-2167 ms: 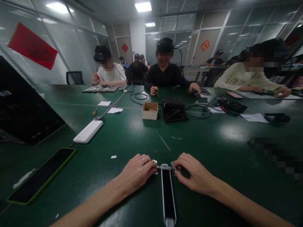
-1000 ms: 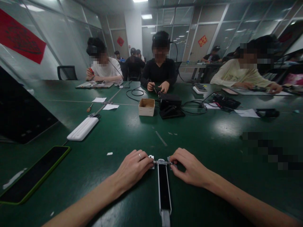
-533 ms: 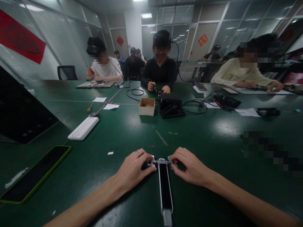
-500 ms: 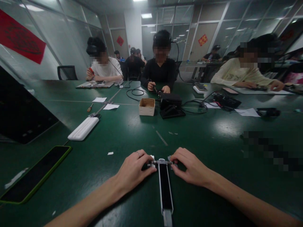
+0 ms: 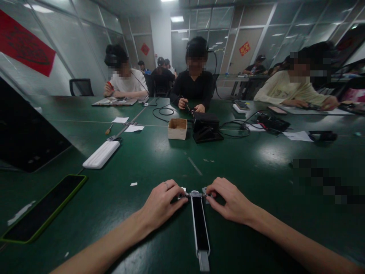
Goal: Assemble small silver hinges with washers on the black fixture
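Note:
A long, narrow T-shaped piece (image 5: 200, 224) lies on the green table (image 5: 159, 161). It has pale edges, a black middle and a grey metal tab at its near end. A short metal crossbar runs over its far end. My left hand (image 5: 163, 199) pinches the left end of this crossbar between thumb and fingers. On the opposite end, my right hand (image 5: 228, 198) is closed in a similar pinch. Small light-coloured bits show beside both sets of fingertips, partly covered by them.
To the left lie a green-edged phone (image 5: 45, 207), a white power strip or bank (image 5: 102, 154) and a dark screen (image 5: 27, 133). Ahead stand a small open box (image 5: 177, 133) and a black device (image 5: 205, 127) with cables. Several people sit across the table.
My hands and the T-shaped piece stay nearly in place, with only a slight shift of the view. The left thumb has moved a little upward against the crossbar.

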The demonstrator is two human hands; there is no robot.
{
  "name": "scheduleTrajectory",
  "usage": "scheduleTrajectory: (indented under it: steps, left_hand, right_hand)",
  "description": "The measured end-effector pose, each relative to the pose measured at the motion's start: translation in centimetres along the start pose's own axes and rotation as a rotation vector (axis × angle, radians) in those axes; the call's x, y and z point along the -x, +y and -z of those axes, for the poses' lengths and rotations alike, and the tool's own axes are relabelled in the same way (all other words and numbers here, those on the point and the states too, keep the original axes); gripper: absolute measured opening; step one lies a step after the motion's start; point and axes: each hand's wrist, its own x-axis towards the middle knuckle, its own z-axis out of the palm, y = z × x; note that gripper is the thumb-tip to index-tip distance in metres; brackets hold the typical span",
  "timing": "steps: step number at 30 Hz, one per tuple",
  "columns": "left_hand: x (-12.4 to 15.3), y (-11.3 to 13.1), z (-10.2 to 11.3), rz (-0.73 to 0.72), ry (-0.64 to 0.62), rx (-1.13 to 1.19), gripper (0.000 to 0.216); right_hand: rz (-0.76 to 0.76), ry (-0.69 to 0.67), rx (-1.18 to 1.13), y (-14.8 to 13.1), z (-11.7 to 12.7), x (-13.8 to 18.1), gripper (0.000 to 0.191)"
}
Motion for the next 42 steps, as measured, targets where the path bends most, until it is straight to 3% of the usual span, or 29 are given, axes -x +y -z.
scheduleTrajectory:
  steps: [9, 15, 24, 31, 35, 39, 42]
  left_hand:
    - [-0.2, 0.3, 0.2, 0.024, -0.058, -0.037, 0.014]
    - [0.0, 0.3, -0.1, 0.031, -0.040, -0.024, 0.009]
    - [0.1, 0.4, 0.0, 0.063, -0.043, 0.017, 0.008]
    - [0.1, 0.6, 0.4, 0.081, -0.046, 0.027, 0.012]
    - [0.0, 0.7, 0.5, 0.085, -0.089, 0.000, 0.010]
    - [0.3, 0.6, 0.4, 0.018, -0.044, 0.011, 0.008]
    - [0.4, 0.2, 0.3, -0.024, 0.010, 0.011, 0.008]
  right_hand:
    - [-0.012, -0.029, -0.008, -0.2, 0.2, -0.1, 0.015]
    - [-0.055, -0.111, -0.026, -0.4, 0.3, -0.2, 0.018]
    - [-0.073, -0.125, -0.026, -0.7, 0.4, -0.2, 0.020]
    - [-0.054, -0.037, 0.006, -0.4, 0.2, -0.1, 0.016]
    - [-0.057, 0.116, 0.031, -1.3, -0.2, 0.1, 0.014]
    - [0.007, 0.208, 0.115, -3.2, -0.7, 0.3, 0.018]
    - [-0.041, 0.244, 0.243, -2.6, 0.1, 0.2, 0.020]
